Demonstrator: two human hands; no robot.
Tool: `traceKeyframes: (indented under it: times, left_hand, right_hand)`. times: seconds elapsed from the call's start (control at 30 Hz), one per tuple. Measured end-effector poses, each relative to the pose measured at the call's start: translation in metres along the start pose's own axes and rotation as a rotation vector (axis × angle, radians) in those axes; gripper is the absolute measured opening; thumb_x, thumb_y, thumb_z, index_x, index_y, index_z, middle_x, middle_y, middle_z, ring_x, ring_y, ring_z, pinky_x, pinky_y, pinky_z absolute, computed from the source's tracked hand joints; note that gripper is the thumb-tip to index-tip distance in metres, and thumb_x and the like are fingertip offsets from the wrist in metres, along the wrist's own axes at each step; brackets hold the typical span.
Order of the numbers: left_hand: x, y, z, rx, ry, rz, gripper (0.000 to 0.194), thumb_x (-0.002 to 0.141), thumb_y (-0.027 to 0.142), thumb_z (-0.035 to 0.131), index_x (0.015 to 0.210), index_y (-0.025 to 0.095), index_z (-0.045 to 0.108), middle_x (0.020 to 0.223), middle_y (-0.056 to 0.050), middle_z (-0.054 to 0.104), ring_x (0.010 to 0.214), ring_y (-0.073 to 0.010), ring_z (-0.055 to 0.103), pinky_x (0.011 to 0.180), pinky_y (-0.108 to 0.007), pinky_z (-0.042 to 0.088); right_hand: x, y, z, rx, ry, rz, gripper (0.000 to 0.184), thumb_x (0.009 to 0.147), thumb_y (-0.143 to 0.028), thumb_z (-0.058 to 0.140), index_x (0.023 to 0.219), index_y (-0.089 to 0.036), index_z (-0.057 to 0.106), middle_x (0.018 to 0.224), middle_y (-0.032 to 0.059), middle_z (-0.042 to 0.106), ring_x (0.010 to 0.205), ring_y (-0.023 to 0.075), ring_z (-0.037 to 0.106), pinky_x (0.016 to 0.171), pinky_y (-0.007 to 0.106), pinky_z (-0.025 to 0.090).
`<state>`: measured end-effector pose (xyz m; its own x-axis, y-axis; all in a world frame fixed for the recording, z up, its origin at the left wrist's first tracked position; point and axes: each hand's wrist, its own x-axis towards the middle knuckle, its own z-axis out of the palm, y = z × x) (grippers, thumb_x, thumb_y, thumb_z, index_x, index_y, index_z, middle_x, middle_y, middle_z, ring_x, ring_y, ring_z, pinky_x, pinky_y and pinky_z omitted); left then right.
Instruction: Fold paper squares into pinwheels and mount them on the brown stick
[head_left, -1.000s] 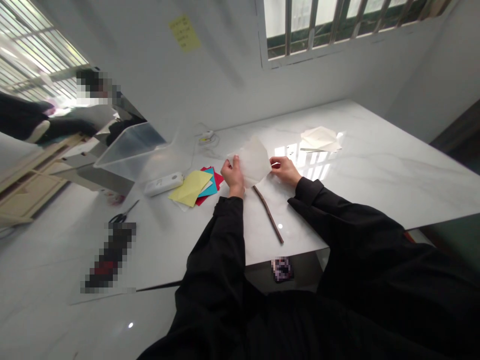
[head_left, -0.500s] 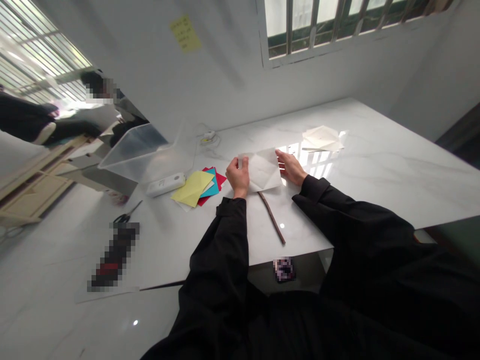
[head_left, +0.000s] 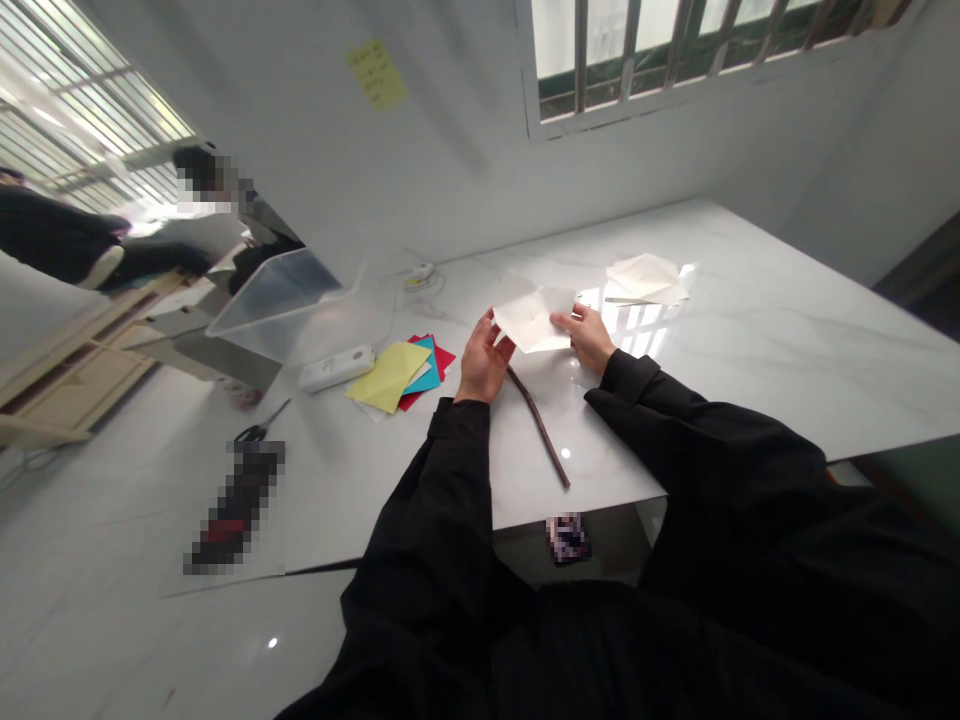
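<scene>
White paper (head_left: 534, 320) is between our two hands, creased and slightly bowed, seemingly held just above the tabletop (head_left: 765, 350). Our right hand (head_left: 591, 342) has its fingers closed on the sheet's right side, the thumb lying over the top face. Our left hand (head_left: 482, 365) is half open, fingers curled at the left edge; we cannot tell whether it pinches the paper or only props it.

We judge the step in hand to be turning or adjusting the loose sheet, with its folds not pressed flat. A next move with it would call for a light, even hold at both edges, since pulling one side harder could skew or crumple it.

Nearest to us, below the sheet, a brown stick (head_left: 538, 419) lies slantwise, its upper end near our left hand. Beyond our right hand, a pile of pale papers (head_left: 646, 280) rests apart. To our left come yellow paper (head_left: 388, 378), blue paper (head_left: 425, 374) and red paper (head_left: 445, 358), overlapping, with a white device (head_left: 337, 369) just beside them. Farther out are scissors (head_left: 255, 433) and a clear bin (head_left: 281, 300). A yellow note (head_left: 377, 76) hangs on the wall (head_left: 457, 190).
</scene>
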<state>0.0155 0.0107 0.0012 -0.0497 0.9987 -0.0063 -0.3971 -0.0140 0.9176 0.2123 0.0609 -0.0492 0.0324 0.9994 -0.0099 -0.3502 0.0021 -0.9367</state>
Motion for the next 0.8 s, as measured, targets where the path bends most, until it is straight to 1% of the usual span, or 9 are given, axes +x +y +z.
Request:
traceKeyframes:
  times: [0.07, 0.13, 0.2, 0.3, 0.37, 0.43, 0.5, 0.67, 0.8]
  left_hand:
    - [-0.011, -0.004, 0.001, -0.039, -0.087, -0.043, 0.044, 0.097, 0.046, 0.071, 0.137, 0.028, 0.068, 0.141, -0.008, 0.07, 0.116, -0.0227, 0.072, 0.1, -0.036, 0.058]
    - [-0.019, -0.008, 0.001, -0.073, -0.126, -0.069, 0.048, 0.093, 0.045, 0.077, 0.138, 0.03, 0.067, 0.141, -0.007, 0.071, 0.115, -0.0228, 0.072, 0.098, -0.035, 0.059]
    - [-0.022, -0.011, 0.001, -0.094, -0.128, -0.072, 0.053, 0.091, 0.05, 0.08, 0.138, 0.031, 0.067, 0.139, -0.006, 0.072, 0.115, -0.0233, 0.072, 0.095, -0.034, 0.059]
    - [-0.02, -0.009, 0.0, -0.11, -0.092, -0.064, 0.059, 0.087, 0.055, 0.084, 0.137, 0.031, 0.067, 0.136, -0.006, 0.073, 0.115, -0.0238, 0.071, 0.091, -0.031, 0.059]
    - [-0.016, -0.005, -0.001, -0.133, -0.083, -0.074, 0.061, 0.086, 0.065, 0.081, 0.135, 0.03, 0.069, 0.136, -0.006, 0.073, 0.115, -0.025, 0.071, 0.088, -0.031, 0.059]
    - [-0.013, -0.001, -0.003, -0.162, -0.096, -0.096, 0.066, 0.088, 0.077, 0.07, 0.133, 0.029, 0.07, 0.136, -0.008, 0.072, 0.115, -0.027, 0.071, 0.086, -0.033, 0.059]
    - [-0.011, 0.001, -0.005, -0.162, -0.104, -0.109, 0.067, 0.089, 0.08, 0.065, 0.131, 0.029, 0.071, 0.137, -0.009, 0.072, 0.116, -0.0279, 0.071, 0.085, -0.034, 0.059]
    - [-0.01, -0.004, -0.003, -0.093, -0.123, -0.076, 0.053, 0.088, 0.061, 0.079, 0.125, 0.024, 0.072, 0.137, -0.009, 0.073, 0.123, -0.0276, 0.07, 0.093, -0.034, 0.059]
    - [-0.009, -0.011, 0.0, -0.022, -0.129, -0.007, 0.057, 0.079, 0.052, 0.09, 0.123, 0.02, 0.072, 0.13, -0.012, 0.076, 0.124, -0.0286, 0.071, 0.1, -0.037, 0.059]
  right_hand:
    - [-0.005, -0.004, 0.003, 0.017, 0.004, 0.017, 0.042, 0.071, -0.037, 0.082, 0.107, -0.019, 0.07, 0.097, 0.0053, 0.078, 0.08, 0.019, 0.074, 0.067, 0.029, 0.06]
    - [-0.01, -0.007, 0.006, 0.018, 0.006, 0.017, 0.041, 0.071, -0.037, 0.083, 0.106, -0.019, 0.07, 0.095, 0.0049, 0.078, 0.081, 0.0191, 0.073, 0.066, 0.028, 0.061]
    - [-0.014, -0.009, 0.008, -0.006, -0.014, 0.001, 0.04, 0.072, -0.038, 0.084, 0.104, -0.019, 0.07, 0.094, 0.0051, 0.077, 0.081, 0.0196, 0.073, 0.064, 0.029, 0.061]
    - [-0.015, -0.009, 0.009, -0.05, -0.058, -0.017, 0.04, 0.072, -0.04, 0.086, 0.103, -0.019, 0.071, 0.093, 0.0054, 0.077, 0.079, 0.0201, 0.073, 0.06, 0.029, 0.061]
    - [-0.014, -0.009, 0.009, -0.049, -0.053, -0.01, 0.038, 0.074, -0.041, 0.086, 0.102, -0.02, 0.071, 0.094, 0.0049, 0.077, 0.079, 0.0191, 0.072, 0.059, 0.027, 0.061]
    - [-0.013, -0.009, 0.007, -0.028, -0.033, 0.012, 0.036, 0.075, -0.041, 0.085, 0.101, -0.021, 0.07, 0.094, 0.0042, 0.077, 0.079, 0.0181, 0.072, 0.059, 0.026, 0.061]
    - [-0.014, -0.011, 0.006, -0.017, -0.035, 0.028, 0.034, 0.076, -0.04, 0.085, 0.1, -0.021, 0.07, 0.095, 0.0041, 0.077, 0.079, 0.0175, 0.072, 0.059, 0.026, 0.061]
    - [-0.019, -0.015, 0.007, -0.061, -0.126, 0.022, 0.039, 0.074, -0.04, 0.087, 0.103, -0.019, 0.073, 0.098, 0.0069, 0.078, 0.08, 0.018, 0.072, 0.059, 0.025, 0.059]
    - [-0.021, -0.015, 0.009, -0.068, -0.153, 0.015, 0.046, 0.069, -0.042, 0.091, 0.105, -0.019, 0.075, 0.097, 0.0071, 0.079, 0.081, 0.0194, 0.072, 0.061, 0.027, 0.059]
